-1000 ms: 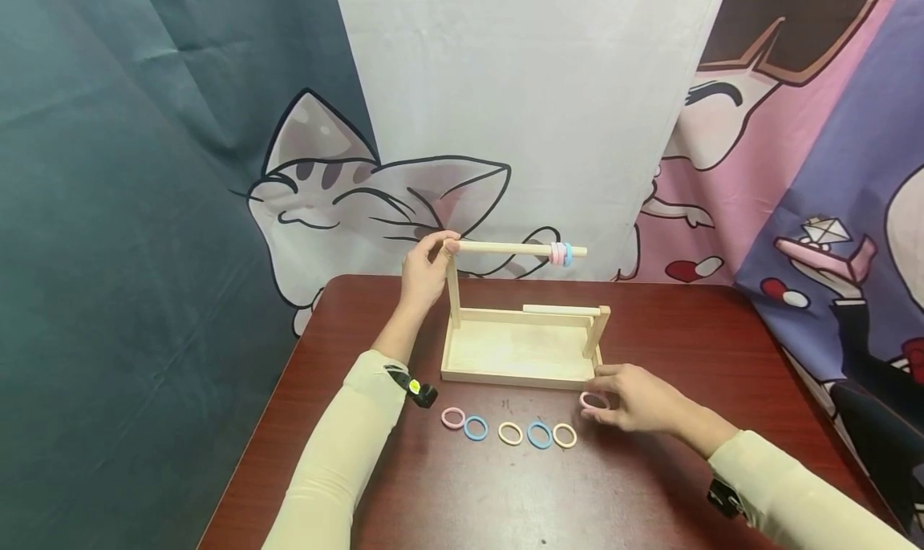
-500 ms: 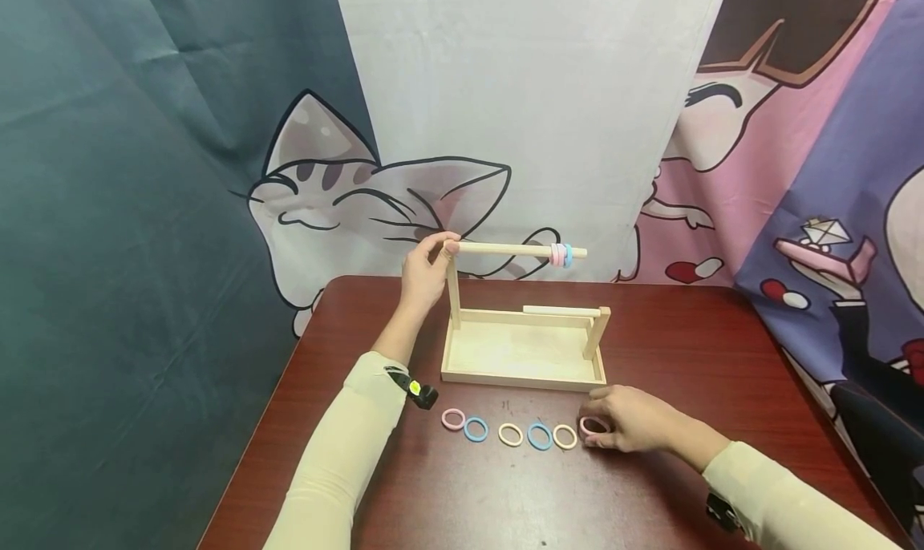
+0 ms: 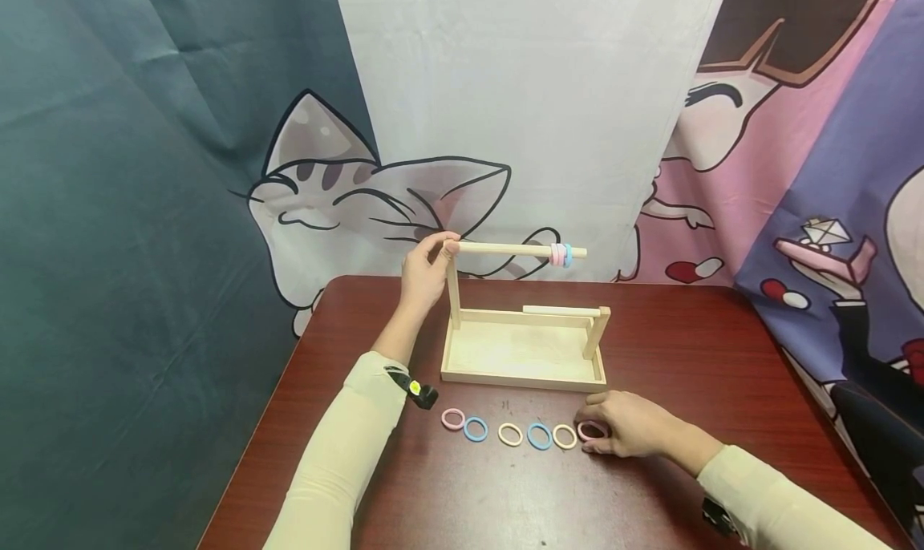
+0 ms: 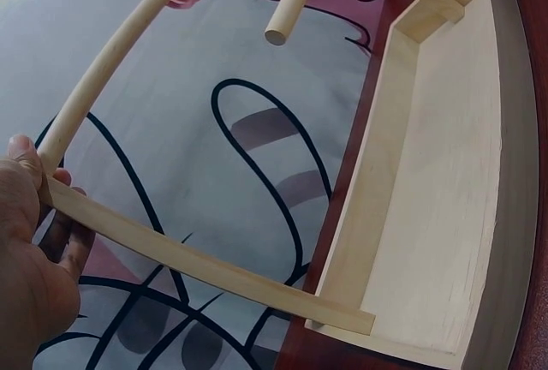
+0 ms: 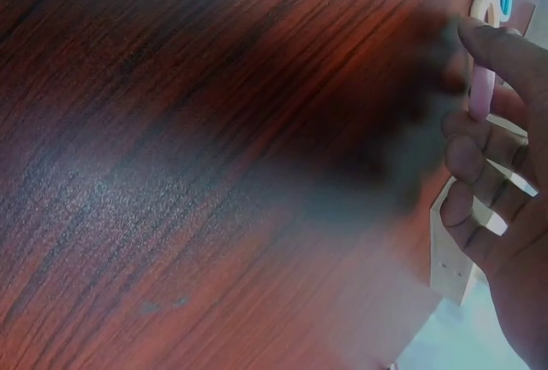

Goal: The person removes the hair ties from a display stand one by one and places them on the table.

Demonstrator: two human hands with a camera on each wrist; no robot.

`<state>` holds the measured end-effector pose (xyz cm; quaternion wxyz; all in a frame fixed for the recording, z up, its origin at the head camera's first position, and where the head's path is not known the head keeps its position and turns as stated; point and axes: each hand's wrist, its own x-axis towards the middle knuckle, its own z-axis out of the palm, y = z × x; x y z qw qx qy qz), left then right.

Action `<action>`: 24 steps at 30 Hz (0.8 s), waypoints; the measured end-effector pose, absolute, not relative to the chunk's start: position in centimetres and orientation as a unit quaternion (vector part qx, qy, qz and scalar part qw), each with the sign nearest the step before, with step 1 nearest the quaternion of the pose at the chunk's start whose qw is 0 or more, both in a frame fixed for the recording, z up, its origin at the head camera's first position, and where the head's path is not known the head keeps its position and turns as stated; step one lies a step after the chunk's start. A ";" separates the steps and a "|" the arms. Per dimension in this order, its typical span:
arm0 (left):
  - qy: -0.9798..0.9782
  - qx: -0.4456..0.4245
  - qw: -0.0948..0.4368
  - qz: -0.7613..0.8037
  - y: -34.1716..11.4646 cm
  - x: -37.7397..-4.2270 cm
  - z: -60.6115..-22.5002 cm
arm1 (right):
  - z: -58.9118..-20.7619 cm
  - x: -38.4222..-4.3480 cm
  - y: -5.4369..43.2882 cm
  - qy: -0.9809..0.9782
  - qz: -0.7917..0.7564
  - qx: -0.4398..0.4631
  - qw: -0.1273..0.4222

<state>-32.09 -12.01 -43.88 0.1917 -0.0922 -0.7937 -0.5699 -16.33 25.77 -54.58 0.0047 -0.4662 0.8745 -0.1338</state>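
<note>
At the top of the tall left post, my left hand (image 3: 424,273) grips the wooden stand (image 3: 453,293) where the upper rod (image 3: 501,248) joins it. Several pink and blue rings (image 3: 559,255) hang near that rod's free right end. My right hand (image 3: 626,423) is down at the table, with a pink ring (image 3: 592,431) pinched between thumb and fingers. In the right wrist view the pink ring (image 5: 481,94) shows between thumb and index finger. Just left of it lies a cream ring (image 3: 565,436), beside a blue ring (image 3: 539,435).
Further left on the table (image 3: 505,502) lie another cream ring (image 3: 510,434), a blue ring (image 3: 476,429) and a pink ring (image 3: 453,419). The stand's shallow tray (image 3: 520,349) carries a shorter right post (image 3: 596,333) with a lower rod (image 3: 561,310). A printed curtain (image 3: 534,117) hangs behind.
My right hand has come toward me from the tray's front right corner with the pink ring, then shifted slightly left beside the cream ring. The left hand has stayed in place.
</note>
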 end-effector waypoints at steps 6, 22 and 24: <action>-0.795 -0.090 0.192 -0.568 -12.1 -32.1 -43.9 | -54.7 -16.4 25.5 0.877 -0.137 -0.460 0.013; -0.795 -0.091 0.195 -0.568 -12.0 -32.3 -44.1 | -54.8 -16.3 25.3 0.879 -0.129 -0.459 0.010; -0.794 -0.091 0.194 -0.569 -12.1 -32.3 -44.1 | -54.9 -16.3 25.3 0.879 -0.128 -0.459 0.009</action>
